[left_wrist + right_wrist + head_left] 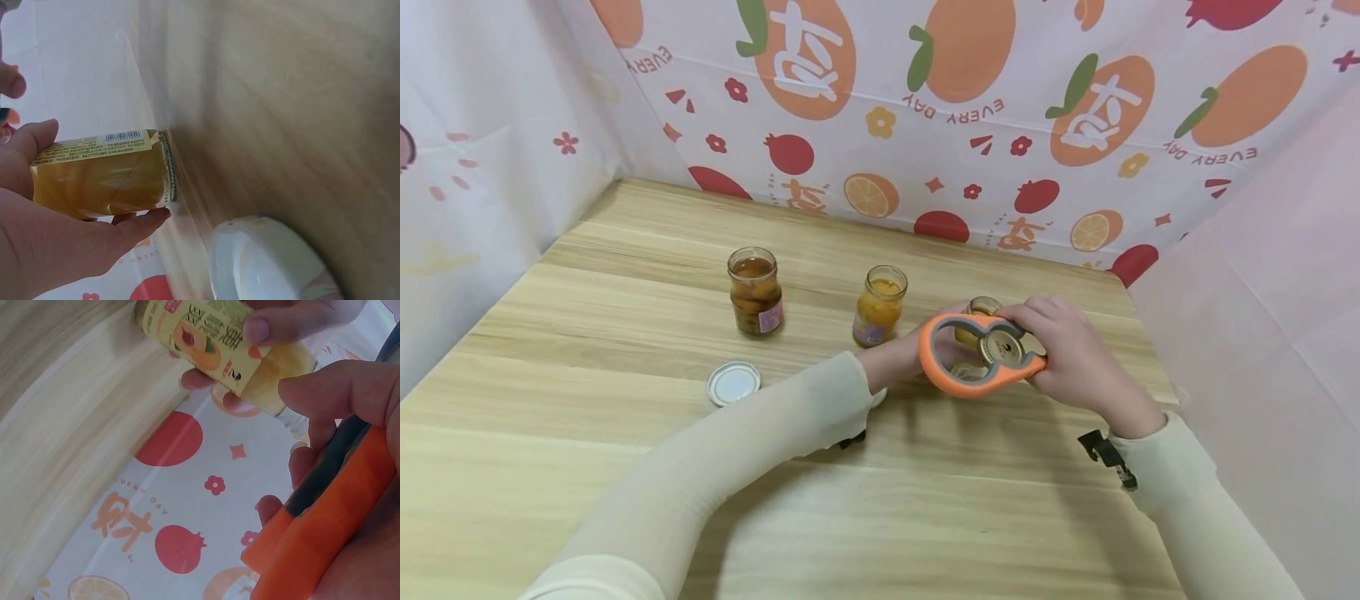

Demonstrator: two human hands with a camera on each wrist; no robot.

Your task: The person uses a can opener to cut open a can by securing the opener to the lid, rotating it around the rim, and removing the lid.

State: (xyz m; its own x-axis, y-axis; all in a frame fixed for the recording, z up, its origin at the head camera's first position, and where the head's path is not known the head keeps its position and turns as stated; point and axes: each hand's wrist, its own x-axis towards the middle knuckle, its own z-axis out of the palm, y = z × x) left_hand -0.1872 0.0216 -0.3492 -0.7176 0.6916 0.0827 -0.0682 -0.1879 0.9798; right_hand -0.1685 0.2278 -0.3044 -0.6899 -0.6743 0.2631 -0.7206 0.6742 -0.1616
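My left hand (898, 360) grips a glass jar (103, 178) of yellow fruit, thumb and fingers around its sides. A yellow label with a peach picture (203, 340) wraps it. In the left wrist view its base is close to the wooden tabletop. The jar's glass mouth (983, 305) shows uncovered. My right hand (1071, 362) holds an orange jar opener (1011, 374) with grey inner lining. A gold lid (1002, 347) sits within the opener's smaller loop, beside the jar's mouth. The opener hides part of the jar in the head view.
Two uncovered jars stand farther back: one with dark amber contents (756, 300), one with orange fruit (878, 310). A white lid (733, 383) lies on the wooden table (587, 500) at left. Another white lid (878, 398) is partly hidden by my left sleeve. A fruit-print curtain (880, 150) borders the back.
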